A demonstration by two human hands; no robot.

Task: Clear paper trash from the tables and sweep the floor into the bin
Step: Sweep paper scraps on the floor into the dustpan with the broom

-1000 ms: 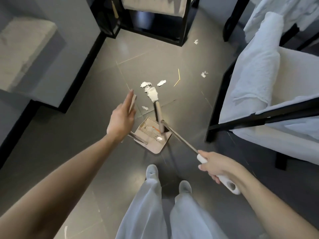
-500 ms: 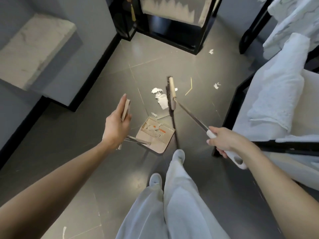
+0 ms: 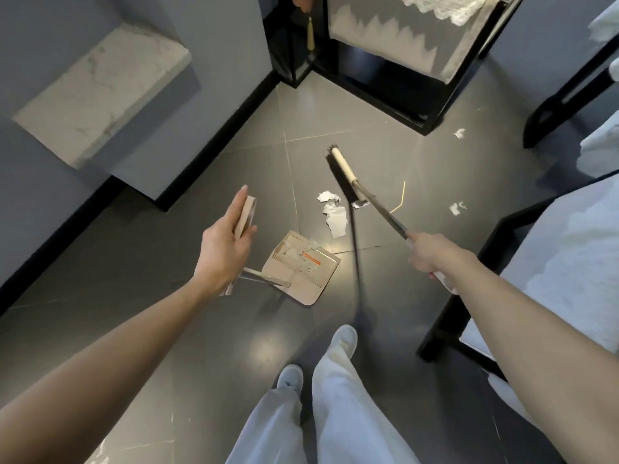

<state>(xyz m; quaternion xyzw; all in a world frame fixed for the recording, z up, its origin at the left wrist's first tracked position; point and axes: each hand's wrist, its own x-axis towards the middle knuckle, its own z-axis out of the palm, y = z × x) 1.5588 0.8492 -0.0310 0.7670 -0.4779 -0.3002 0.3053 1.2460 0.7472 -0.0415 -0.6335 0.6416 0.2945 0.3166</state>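
Note:
A beige dustpan (image 3: 303,267) sits tilted on the grey tile floor with paper scraps in it. My left hand (image 3: 224,246) holds the top of its upright handle (image 3: 247,212), fingers lying straight along it and thumb pressed against it. My right hand (image 3: 427,252) grips the broom shaft. The broom head (image 3: 342,169) hangs just beyond a small pile of crumpled white paper (image 3: 333,214), which lies in front of the dustpan's mouth. Two more paper bits (image 3: 455,208) (image 3: 459,132) and a thin yellow stick (image 3: 401,199) lie farther right.
A black-framed cabinet (image 3: 422,120) stands ahead. At my right is a black-legged chair (image 3: 438,326) with a white cover. A grey wall with a black skirting and a marble ledge (image 3: 100,88) runs along the left. My feet (image 3: 343,339) stand just behind the dustpan.
The broom head swung away from the dustpan and out past the paper pile. I stepped forward, and the left hand kept hold of the dustpan handle.

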